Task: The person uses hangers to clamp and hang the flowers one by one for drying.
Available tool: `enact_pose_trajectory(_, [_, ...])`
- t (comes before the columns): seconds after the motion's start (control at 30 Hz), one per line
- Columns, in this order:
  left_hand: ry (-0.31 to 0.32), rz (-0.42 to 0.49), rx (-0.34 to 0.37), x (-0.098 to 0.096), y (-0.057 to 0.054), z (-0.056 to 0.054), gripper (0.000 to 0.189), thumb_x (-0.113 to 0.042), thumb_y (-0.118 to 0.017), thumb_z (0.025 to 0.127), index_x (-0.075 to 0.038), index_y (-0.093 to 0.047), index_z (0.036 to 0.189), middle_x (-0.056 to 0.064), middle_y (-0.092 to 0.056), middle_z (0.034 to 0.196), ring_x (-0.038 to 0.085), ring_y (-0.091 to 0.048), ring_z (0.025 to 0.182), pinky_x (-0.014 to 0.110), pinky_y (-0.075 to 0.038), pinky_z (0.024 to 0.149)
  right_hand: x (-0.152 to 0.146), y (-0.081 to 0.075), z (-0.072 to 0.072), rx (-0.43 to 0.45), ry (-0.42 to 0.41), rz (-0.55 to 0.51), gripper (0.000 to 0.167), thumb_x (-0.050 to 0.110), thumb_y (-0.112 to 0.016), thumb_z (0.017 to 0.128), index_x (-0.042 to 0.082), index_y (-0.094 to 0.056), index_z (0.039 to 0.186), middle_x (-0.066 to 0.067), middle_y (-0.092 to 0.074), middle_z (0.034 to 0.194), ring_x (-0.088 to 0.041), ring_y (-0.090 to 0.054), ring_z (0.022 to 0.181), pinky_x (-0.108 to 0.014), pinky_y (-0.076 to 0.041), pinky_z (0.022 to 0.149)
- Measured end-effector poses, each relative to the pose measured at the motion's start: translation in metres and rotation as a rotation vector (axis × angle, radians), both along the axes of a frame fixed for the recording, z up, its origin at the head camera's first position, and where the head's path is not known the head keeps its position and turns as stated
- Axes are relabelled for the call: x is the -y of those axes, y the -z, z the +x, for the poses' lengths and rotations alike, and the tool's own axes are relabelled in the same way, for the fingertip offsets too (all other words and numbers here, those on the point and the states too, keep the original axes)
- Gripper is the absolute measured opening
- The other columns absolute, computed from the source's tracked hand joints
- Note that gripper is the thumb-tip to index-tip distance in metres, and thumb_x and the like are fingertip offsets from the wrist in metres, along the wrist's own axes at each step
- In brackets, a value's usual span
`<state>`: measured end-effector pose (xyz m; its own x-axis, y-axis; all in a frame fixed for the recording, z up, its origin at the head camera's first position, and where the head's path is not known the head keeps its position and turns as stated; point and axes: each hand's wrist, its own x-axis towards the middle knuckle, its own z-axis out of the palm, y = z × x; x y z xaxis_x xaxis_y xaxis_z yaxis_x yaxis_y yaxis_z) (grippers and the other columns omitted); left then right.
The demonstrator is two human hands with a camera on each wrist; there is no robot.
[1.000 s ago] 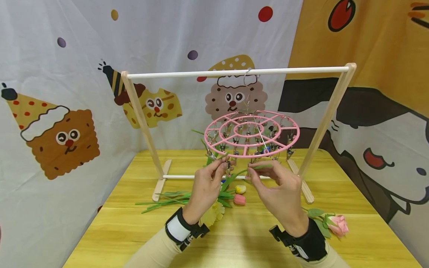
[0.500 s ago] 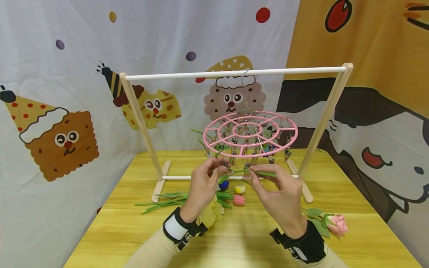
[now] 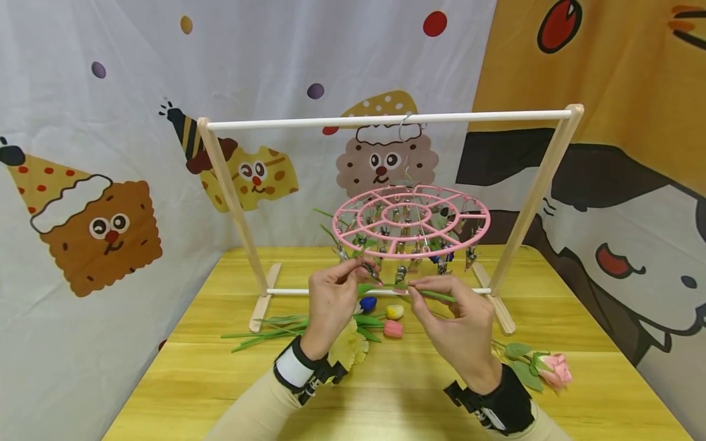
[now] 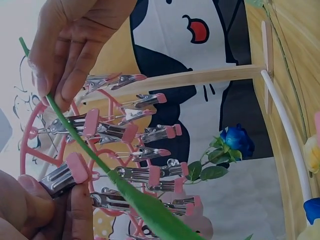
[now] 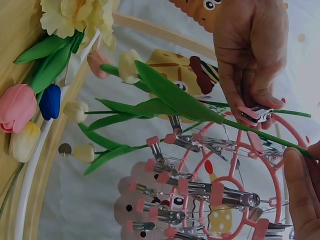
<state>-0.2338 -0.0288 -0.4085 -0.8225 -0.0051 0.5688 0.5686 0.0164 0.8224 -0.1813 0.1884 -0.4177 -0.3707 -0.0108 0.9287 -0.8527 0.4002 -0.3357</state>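
Observation:
My left hand [image 3: 333,300] pinches a metal clip [image 4: 65,175] with pink tips at the near rim of the round pink clip hanger [image 3: 398,255]. To its right, my right hand [image 3: 460,321] pinches the green stem of a tulip [image 4: 75,135] between thumb and fingertips. The stem passes close beside the pinched clip; I cannot tell whether they touch. A broad green leaf [image 5: 172,95] grows from this stem in the right wrist view, with pale tulip heads near its end. Which head belongs to it is unclear.
The hanger hooks over a white rod [image 3: 309,122] on a wooden stand. More clips hang around; a blue rose [image 4: 237,141] and pale tulips [image 5: 84,153] hang there. On the table lie a pink rose [image 3: 556,370], a pink tulip [image 3: 393,329] and a yellow flower [image 3: 349,348].
My right hand has lowered slightly, and the stem's right end has tipped from rising to sloping down. My left hand has shifted a little left, keeping near the hanger's rim. The hanger has turned slightly.

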Motion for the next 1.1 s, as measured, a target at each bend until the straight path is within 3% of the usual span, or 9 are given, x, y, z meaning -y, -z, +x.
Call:
enact_pose_trajectory(0.2, [-0.039, 0.01, 0.013, -0.0017, -0.0017, -0.0013, 0.026, 0.01, -0.068, 0.11, 0.001, -0.092, 0.108, 0.019, -0.091, 0.104, 0.029, -0.09, 0.093, 0.022, -0.067, 0.074, 0.0014, -0.0005, -0.0004, -0.012, -0.001, 0.01, 0.026, -0.013, -0.087, 0.089, 0.0, -0.083, 0.11, -0.018, -0.087, 0.102, -0.013, -0.084, 0.1, -0.017, -0.069, 0.087])
enact_pose_trajectory(0.33, [-0.059, 0.009, 0.012, -0.002, -0.0009, -0.0013, 0.021, 0.009, -0.071, 0.109, 0.004, -0.091, 0.112, 0.022, -0.09, 0.104, 0.029, -0.089, 0.092, 0.018, -0.065, 0.074, 0.002, -0.0006, -0.001, -0.023, 0.003, 0.013, 0.023, -0.009, -0.087, 0.091, 0.001, -0.084, 0.111, -0.017, -0.088, 0.101, -0.017, -0.084, 0.098, -0.015, -0.068, 0.081])
enact_pose_trajectory(0.57, [-0.032, 0.035, 0.017, -0.003, 0.0005, -0.0018, 0.018, 0.009, -0.073, 0.109, 0.009, -0.089, 0.117, 0.026, -0.088, 0.11, 0.034, -0.089, 0.099, 0.02, -0.069, 0.082, 0.0026, 0.0006, -0.0012, -0.04, 0.013, 0.007, 0.015, -0.002, -0.088, 0.096, 0.001, -0.083, 0.11, -0.018, -0.087, 0.1, -0.017, -0.083, 0.098, -0.013, -0.055, 0.061])
enact_pose_trajectory(0.67, [-0.003, 0.027, 0.023, -0.0033, 0.0003, -0.0024, 0.019, 0.009, -0.071, 0.11, 0.008, -0.089, 0.117, 0.025, -0.089, 0.11, 0.033, -0.09, 0.097, 0.021, -0.069, 0.079, 0.0028, 0.0002, -0.0017, -0.037, -0.005, 0.004, 0.012, 0.001, -0.088, 0.099, 0.0, -0.084, 0.111, -0.018, -0.087, 0.1, -0.016, -0.084, 0.099, -0.011, -0.058, 0.064])
enact_pose_trajectory(0.83, [0.09, -0.032, 0.051, -0.0012, 0.0014, -0.0025, 0.02, -0.003, -0.072, 0.115, 0.002, -0.089, 0.124, 0.022, -0.089, 0.118, 0.035, -0.089, 0.107, 0.025, -0.072, 0.086, 0.003, -0.0004, -0.0014, -0.024, -0.071, -0.01, 0.017, -0.007, -0.088, 0.098, -0.004, -0.082, 0.114, -0.023, -0.086, 0.104, -0.01, -0.086, 0.105, -0.018, -0.07, 0.088])
enact_pose_trajectory(0.97, [0.161, -0.096, 0.068, 0.0022, 0.004, -0.0004, 0.029, -0.015, -0.069, 0.117, 0.0, -0.084, 0.138, 0.02, -0.087, 0.131, 0.035, -0.086, 0.121, 0.03, -0.072, 0.099, 0.004, -0.0005, -0.0019, -0.051, -0.072, 0.006, 0.014, 0.005, -0.087, 0.106, -0.005, -0.082, 0.115, -0.024, -0.085, 0.104, -0.012, -0.085, 0.106, -0.021, -0.07, 0.095])
enact_pose_trajectory(1.1, [0.199, -0.148, 0.063, 0.0052, 0.0044, 0.002, 0.034, -0.017, -0.071, 0.117, -0.002, -0.079, 0.147, 0.019, -0.085, 0.138, 0.034, -0.085, 0.126, 0.03, -0.07, 0.105, 0.0058, -0.0009, -0.0033, -0.09, -0.022, 0.036, 0.031, 0.027, -0.081, 0.113, -0.004, -0.084, 0.113, -0.021, -0.086, 0.103, -0.018, -0.085, 0.1, -0.017, -0.068, 0.096])
